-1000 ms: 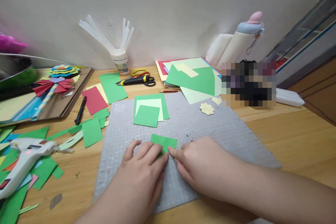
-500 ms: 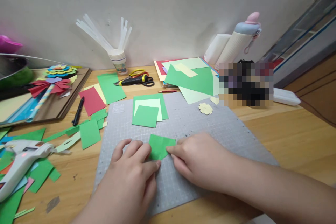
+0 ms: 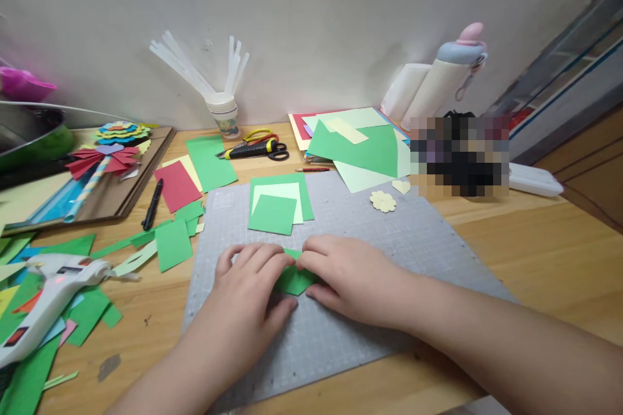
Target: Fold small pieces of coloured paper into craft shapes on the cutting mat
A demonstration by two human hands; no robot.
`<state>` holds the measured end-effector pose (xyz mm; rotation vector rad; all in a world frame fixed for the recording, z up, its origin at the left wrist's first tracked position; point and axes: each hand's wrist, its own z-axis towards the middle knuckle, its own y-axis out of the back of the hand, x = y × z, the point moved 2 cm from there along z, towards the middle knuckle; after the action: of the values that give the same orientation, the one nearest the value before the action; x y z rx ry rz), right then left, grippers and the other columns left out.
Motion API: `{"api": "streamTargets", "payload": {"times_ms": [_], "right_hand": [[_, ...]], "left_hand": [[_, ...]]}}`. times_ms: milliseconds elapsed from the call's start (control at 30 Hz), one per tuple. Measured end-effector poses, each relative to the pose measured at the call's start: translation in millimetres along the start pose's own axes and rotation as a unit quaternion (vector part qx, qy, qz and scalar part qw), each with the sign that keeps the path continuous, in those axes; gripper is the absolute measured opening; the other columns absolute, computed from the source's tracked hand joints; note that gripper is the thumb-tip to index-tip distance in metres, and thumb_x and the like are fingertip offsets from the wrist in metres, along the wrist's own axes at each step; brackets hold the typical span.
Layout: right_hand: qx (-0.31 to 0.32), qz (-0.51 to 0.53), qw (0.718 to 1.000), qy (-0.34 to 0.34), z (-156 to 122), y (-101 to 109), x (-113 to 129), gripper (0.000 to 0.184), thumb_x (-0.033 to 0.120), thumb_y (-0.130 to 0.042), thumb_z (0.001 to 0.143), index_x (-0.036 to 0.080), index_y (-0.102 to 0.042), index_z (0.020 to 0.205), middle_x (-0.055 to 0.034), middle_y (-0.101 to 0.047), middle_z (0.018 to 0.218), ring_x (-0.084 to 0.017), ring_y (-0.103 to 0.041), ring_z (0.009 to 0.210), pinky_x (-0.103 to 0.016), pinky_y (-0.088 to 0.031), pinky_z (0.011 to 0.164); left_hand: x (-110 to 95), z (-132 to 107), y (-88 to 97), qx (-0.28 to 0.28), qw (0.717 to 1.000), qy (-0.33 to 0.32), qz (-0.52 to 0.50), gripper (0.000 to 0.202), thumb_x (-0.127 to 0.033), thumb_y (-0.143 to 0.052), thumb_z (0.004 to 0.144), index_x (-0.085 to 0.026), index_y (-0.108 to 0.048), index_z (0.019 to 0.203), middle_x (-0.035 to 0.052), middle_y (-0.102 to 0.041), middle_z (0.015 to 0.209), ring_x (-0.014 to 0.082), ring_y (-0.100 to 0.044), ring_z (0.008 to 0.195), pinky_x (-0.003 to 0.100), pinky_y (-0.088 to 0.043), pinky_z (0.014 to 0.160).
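Note:
A small piece of green paper with angled lower edges lies on the grey cutting mat. My left hand grips its left side, index finger on top and thumb by the lower edge. From the right, my right hand holds the same paper between bent fingers and thumb. The fingertips of both hands come close together over its middle, and they hide much of the sheet. Just beyond, green and pale green squares lie stacked on the mat.
Left of the mat are a white glue gun, green scraps and a black pen. Behind it stand a cup of white straws, a utility knife and a paper pile. A cream flower cutout lies on the mat.
My right hand has shifted left and its fingers now cover the paper's right part. My left index finger has moved up onto the paper. The view has shifted slightly.

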<state>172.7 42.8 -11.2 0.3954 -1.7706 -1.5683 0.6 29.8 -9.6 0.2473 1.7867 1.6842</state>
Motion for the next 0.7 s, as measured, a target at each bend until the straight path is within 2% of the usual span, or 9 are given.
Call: {"api": "streamTargets", "payload": {"times_ms": [167,333,567,700], "right_hand": [[-0.002,-0.014,0.999,0.047,1,2,-4,0.014,0.027,-0.051,0.088,0.016,-0.058,0.091,-0.0063,-0.062,0.091,-0.018,-0.055,0.082,-0.03,-0.038,0.069],[-0.018,0.003,0.999,0.035,3,2,-8,0.015,0.023,-0.055,0.085,0.016,-0.057,0.099,-0.006,-0.064,0.094,-0.02,-0.056,0.086,-0.03,-0.038,0.07],[-0.029,0.141,0.99,0.005,5,-3,-16,0.024,0.016,-0.065,0.075,0.018,-0.057,0.098,-0.0046,-0.063,0.097,-0.019,-0.055,0.09,-0.028,-0.04,0.076],[-0.019,0.196,0.98,-0.013,5,-6,-16,0.022,0.012,-0.063,0.074,0.019,-0.057,0.093,0.0002,-0.061,0.084,-0.015,-0.054,0.077,-0.026,-0.039,0.069]], "left_hand": [[5,6,0.9,0.0,1.0,-0.005,-0.005,0.013,-0.02,-0.053,0.084,-0.024,-0.058,0.095,0.0019,-0.065,0.097,0.0228,-0.055,0.096,0.049,-0.028,0.092],[8,9,-0.3,-0.006,1.0,-0.007,-0.01,0.009,-0.022,-0.055,0.084,-0.024,-0.059,0.091,0.0009,-0.064,0.096,0.0222,-0.054,0.096,0.048,-0.026,0.093],[14,8,-7.1,-0.001,1.0,-0.015,-0.02,0.009,-0.027,-0.061,0.08,-0.026,-0.058,0.089,0.0009,-0.062,0.096,0.0227,-0.053,0.096,0.044,-0.028,0.091],[13,6,-7.1,-0.001,0.999,-0.016,-0.029,0.016,-0.028,-0.062,0.079,-0.027,-0.058,0.095,0.0017,-0.062,0.1,0.0237,-0.052,0.099,0.044,-0.028,0.09]]}}
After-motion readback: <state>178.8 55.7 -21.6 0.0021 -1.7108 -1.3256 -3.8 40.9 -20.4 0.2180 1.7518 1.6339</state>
